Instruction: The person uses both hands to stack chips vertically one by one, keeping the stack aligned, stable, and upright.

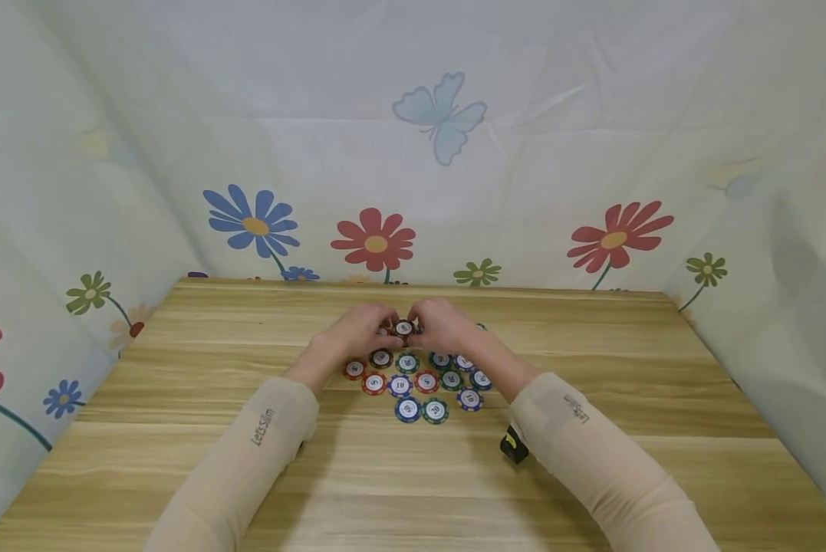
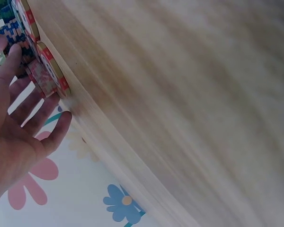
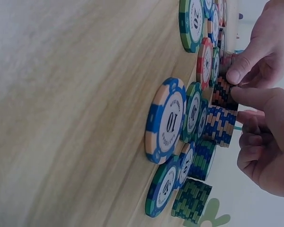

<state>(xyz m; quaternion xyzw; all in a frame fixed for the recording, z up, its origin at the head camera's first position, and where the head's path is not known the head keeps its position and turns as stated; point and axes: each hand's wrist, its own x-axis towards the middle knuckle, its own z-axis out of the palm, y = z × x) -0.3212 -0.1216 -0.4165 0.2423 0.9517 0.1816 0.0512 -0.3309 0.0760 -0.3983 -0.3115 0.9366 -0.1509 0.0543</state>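
A stack of black poker chips [image 1: 404, 329] stands toward the back of the table, between the two hands. My left hand [image 1: 361, 330] holds its left side with thumb and fingers. From the other side, my right hand [image 1: 447, 328] grips the same stack, its thumb near the left thumb. In the right wrist view a blue chip stack [image 3: 220, 126] stands beside the black stack [image 3: 222, 92], partly below the right hand. A red chip stack [image 2: 41, 78] appears by the left hand's fingers in the left wrist view.
Loose chips lie flat in front of the hands, among them a blue 10 chip [image 1: 400, 385], a red 5 chip [image 1: 374, 383] and a green 20 chip [image 1: 436, 411]. A green stack [image 3: 191, 200] stands at the row's end. Flowered cloth [image 1: 302, 153] rises behind the wooden table [image 1: 205, 353].
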